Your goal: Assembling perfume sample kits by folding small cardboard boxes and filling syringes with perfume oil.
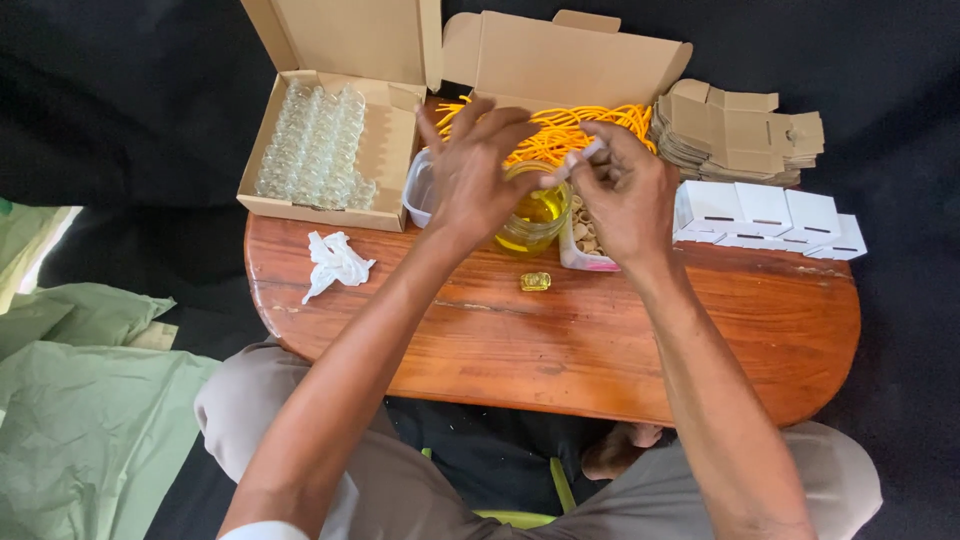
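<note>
Center frame: right hand (625, 195) fingers pinched a small white piece (583, 157) at its tips; left hand (480, 165) fingers spread, touching it, above yellow-liquid jar (535, 215).

Your low wooden table (620, 350) carries plenty: a cardboard box of small glass bottles (318, 150) at its far left corner, a crumpled white tissue (335, 262) nearby, a glass jar of yellow liquid (532, 215) mid-back, a small gold piece (535, 282) just in front, folded white boxes (765, 215) far right.
</note>
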